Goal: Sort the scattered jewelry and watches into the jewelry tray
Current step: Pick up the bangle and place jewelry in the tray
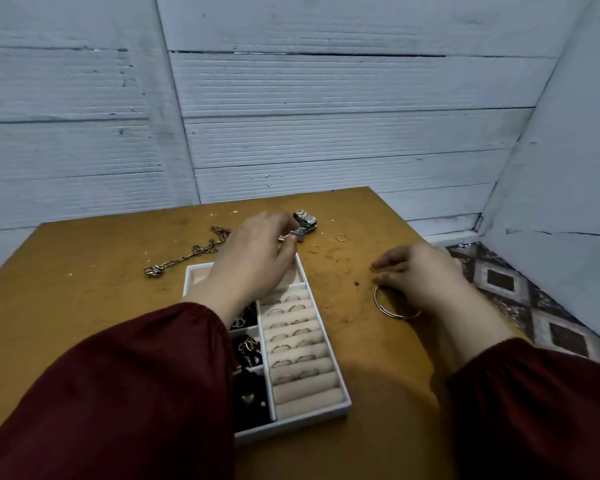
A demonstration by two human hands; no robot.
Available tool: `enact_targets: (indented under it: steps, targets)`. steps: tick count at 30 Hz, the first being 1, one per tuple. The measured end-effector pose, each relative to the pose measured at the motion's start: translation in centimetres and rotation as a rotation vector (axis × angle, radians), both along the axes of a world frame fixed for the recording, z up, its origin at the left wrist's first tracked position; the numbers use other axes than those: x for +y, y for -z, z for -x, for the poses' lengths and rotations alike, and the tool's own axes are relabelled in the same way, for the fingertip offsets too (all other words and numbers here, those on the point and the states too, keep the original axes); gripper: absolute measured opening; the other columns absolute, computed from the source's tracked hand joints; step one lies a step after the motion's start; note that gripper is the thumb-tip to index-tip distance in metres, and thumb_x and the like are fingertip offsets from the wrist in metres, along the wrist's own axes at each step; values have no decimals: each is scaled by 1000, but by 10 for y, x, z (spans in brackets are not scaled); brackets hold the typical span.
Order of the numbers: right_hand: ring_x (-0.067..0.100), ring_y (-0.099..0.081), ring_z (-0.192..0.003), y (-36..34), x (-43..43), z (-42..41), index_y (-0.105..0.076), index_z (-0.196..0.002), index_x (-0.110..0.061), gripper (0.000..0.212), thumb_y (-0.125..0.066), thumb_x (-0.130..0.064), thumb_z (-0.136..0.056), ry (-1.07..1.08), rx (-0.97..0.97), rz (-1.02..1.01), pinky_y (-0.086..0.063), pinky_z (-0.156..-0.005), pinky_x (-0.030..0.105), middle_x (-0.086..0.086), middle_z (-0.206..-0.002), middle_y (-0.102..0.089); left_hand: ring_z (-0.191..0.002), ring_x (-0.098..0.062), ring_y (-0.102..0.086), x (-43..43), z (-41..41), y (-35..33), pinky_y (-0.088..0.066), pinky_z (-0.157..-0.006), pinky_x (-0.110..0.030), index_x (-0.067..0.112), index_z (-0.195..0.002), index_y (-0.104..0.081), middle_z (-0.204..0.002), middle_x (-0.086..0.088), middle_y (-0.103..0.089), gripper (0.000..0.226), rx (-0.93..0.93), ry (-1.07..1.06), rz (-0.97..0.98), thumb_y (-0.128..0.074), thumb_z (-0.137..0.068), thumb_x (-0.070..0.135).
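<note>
Table, bare between the jewelry tray and its right edge. The left hand, over the tray's far end, pinches a small silver piece beside the watch. The right hand curls onto a bangle, grip unclear. The tray's rolls hold rings; its left compartments hold dark jewellery

The tray sits mid-table, with rings in its right-hand rolls. Behind it to the left lies a chain. Behind it is a watch, with two loose rings just right of that. A bangle lies right of the tray, seemingly touching the right hand.
</note>
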State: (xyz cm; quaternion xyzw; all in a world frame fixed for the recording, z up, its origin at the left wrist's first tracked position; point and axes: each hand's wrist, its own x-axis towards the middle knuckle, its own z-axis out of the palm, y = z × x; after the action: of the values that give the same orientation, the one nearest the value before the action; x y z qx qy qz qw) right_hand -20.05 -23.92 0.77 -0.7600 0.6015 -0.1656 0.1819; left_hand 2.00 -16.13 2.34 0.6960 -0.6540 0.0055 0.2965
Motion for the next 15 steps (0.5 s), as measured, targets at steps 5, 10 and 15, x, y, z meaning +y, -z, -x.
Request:
enact_targets:
  steps: [5, 10, 15]
  targets:
    - [24, -37, -121, -4, 2, 3, -67, -94, -48, 20, -59, -31, -86, -103, 149, 14, -27, -106, 41, -12, -110, -63, -110, -19, -54, -4, 12, 1, -46, -92, -41, 22, -118, -58, -116, 0, -60, 27, -10, 7, -30, -47, -96, 29]
    - [20, -41, -109, -5, 5, 11, -67, -91, -45, 18, -65, -31, -82, -158, 229, 89, -33, -98, 39, -16, -93, -58, -110, -20, -53, -11, 16, 0, -44, -93, -38, 20, -118, -59, -114, -1, -60, 27, -38, 19, -49, -47, -96, 28]
    - [21, -42, -108, -1, -2, 15, -65, -89, -36, 5, -61, -40, -87, -160, 224, 108, -33, -92, 38, -11, -95, -61, -104, -20, -55, -23, 19, -2, -46, -89, -39, 21, -114, -62, -108, -1, -62, 25, -101, 8, -77, -47, -96, 28]
